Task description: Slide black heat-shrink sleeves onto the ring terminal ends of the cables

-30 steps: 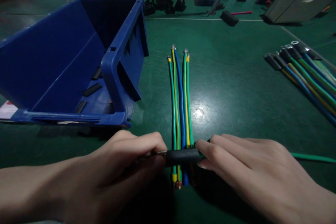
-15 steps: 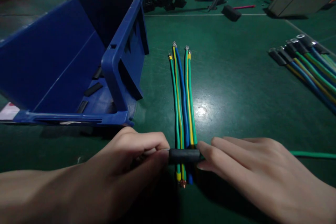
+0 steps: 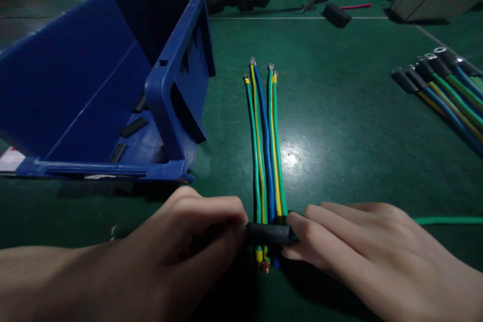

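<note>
Head cam: my left hand and right hand pinch the black sleeve — it blocks part of the wires, blue bin off left.

Short black sleeve, level, crosswise over the multicoloured wires, with a green wire off to the right

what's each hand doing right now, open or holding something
Left hand: closed, pinching the left end of the black sleeve.
Right hand: closed, fingers at the sleeve's right end, gripping the green wire.
</note>
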A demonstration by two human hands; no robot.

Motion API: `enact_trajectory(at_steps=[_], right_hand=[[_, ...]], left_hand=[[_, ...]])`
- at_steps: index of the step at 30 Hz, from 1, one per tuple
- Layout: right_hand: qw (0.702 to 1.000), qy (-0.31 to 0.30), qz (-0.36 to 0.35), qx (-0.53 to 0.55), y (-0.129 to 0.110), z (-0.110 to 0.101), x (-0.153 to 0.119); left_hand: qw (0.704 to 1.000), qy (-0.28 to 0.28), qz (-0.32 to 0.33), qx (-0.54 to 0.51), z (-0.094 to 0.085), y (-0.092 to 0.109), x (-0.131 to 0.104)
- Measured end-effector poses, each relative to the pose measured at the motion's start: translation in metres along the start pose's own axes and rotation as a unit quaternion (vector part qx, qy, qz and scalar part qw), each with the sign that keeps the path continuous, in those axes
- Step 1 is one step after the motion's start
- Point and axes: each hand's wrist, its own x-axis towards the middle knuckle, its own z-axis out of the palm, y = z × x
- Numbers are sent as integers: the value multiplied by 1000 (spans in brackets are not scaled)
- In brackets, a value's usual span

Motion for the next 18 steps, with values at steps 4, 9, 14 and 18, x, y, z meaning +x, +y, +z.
enact_trajectory(at_steps=[4,9,14,18], right_hand=[[1000,-3,-5,4,0,2,-2],[1000,-20,-6,6,1,4,-5],[1000,-22,-6,15,0,3,-5],[1000,-16,-9,0,0,-8,-12]], left_hand=[[1000,-13,11,14,-1,-6,-4],[998,-66,1,17,0,-4,-11],[996,-30,27,75,-4,18,-8],[994,-23,42,96,-9,20,-10]])
